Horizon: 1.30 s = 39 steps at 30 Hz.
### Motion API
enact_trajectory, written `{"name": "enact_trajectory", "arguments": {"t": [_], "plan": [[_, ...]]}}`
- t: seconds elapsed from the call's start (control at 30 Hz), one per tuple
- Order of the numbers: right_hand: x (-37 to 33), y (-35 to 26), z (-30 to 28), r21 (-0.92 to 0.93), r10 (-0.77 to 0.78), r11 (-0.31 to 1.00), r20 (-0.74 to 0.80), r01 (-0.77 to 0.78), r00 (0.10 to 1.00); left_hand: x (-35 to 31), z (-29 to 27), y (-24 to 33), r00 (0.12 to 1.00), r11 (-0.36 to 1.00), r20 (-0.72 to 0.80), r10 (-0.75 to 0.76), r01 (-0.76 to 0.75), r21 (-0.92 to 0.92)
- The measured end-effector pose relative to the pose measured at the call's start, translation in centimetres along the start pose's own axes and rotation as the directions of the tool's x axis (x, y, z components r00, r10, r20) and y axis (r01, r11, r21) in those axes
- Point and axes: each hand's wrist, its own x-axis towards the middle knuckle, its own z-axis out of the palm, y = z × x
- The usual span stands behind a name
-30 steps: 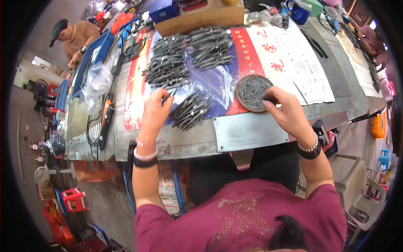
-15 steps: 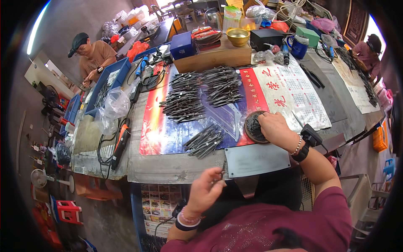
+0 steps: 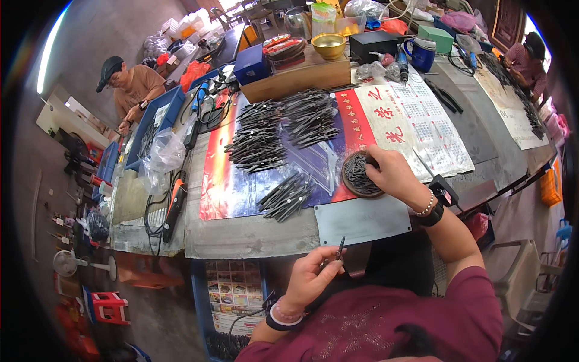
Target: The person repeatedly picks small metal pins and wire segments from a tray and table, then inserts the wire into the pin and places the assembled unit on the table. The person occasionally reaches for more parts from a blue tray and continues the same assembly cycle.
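My left hand is closed around a thin dark metal-looking rod, its tip pointing up just off the table's front edge. At the round brown bowl, my right hand has its fingers drawn together over the right rim. Small thin grey pins fill that bowl; whatever lies between those fingertips is hidden. A grey flat plate rests in front of the bowl. To the left, a small pile of dark rods lies on a printed sheet, with two larger heaps of similar rods behind it.
Behind the heaps stands a wooden box with a brass bowl on it. Black pliers and a black adapter lie to the right. An orange-black tool lies at left. Two other people sit farther off, left and right.
My left hand has shifted a little right and down, with the rod now turned more upright. My right hand stays at the bowl, its fingers now more at the right rim.
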Motion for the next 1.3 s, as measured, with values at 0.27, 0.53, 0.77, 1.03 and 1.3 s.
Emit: {"name": "enact_trajectory", "arguments": {"t": [0.27, 0.53, 0.77, 1.03, 1.3], "plan": [[-0.1, 0.0, -2.6, 0.292, 0.058, 0.956, -0.05, -0.041, 0.997, 0.3, 1.4, -0.5, 0.997, 0.995, -0.008, -0.078, 0.077, -0.056], [11.2, 6.2, -7.8, 0.541, 0.302, 0.808, -0.036, -0.236, 0.953, 0.6, 0.8, -1.8, 0.971, 0.933, 0.123, -0.204, 0.231, -0.277], [21.3, 10.9, -7.8, 0.507, 0.423, 0.782, -0.004, -0.363, 0.906, 0.8, -2.2, -2.2, 0.926, 0.88, 0.101, -0.363, 0.376, -0.291], [28.4, 14.3, -2.8, 0.331, 0.342, 0.881, 0.045, -0.338, 0.938, 1.1, -3.0, -3.6, 0.948, 0.872, 0.111, -0.298, 0.318, -0.372], [31.0, 14.0, -1.0, 0.258, 0.431, 0.858, 0.11, -0.445, 0.896, 1.3, -3.5, -3.4, 0.929, 0.834, 0.171, -0.328, 0.37, -0.409]]}}
